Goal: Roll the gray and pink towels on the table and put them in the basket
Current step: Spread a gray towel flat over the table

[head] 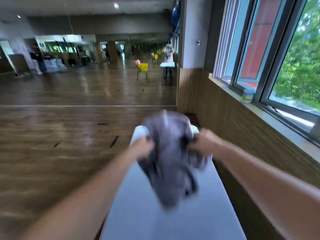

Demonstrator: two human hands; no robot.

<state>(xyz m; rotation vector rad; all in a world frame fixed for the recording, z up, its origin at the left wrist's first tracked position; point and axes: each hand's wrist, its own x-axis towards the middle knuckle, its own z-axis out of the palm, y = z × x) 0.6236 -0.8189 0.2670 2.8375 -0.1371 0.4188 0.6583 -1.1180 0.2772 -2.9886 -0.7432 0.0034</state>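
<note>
A gray towel point(170, 160) hangs crumpled in the air above a long white table point(155, 219), blurred by motion. My left hand point(143, 149) grips its left side and my right hand point(204, 142) grips its right side, both at about the same height. The towel's lower part dangles toward the tabletop. In the mirror wall ahead, a yellow basket point(143, 66) on a green chair shows something pink point(138, 62) beside it; I cannot tell whether that is the pink towel. No pink towel or basket shows directly.
A wood-panelled wall point(242, 129) with a window sill runs along the table's right side; a small container point(248, 96) sits on the sill. Wooden floor point(52, 144) spreads to the left. The mirror wall point(86, 66) stands ahead, reflecting a person at a table.
</note>
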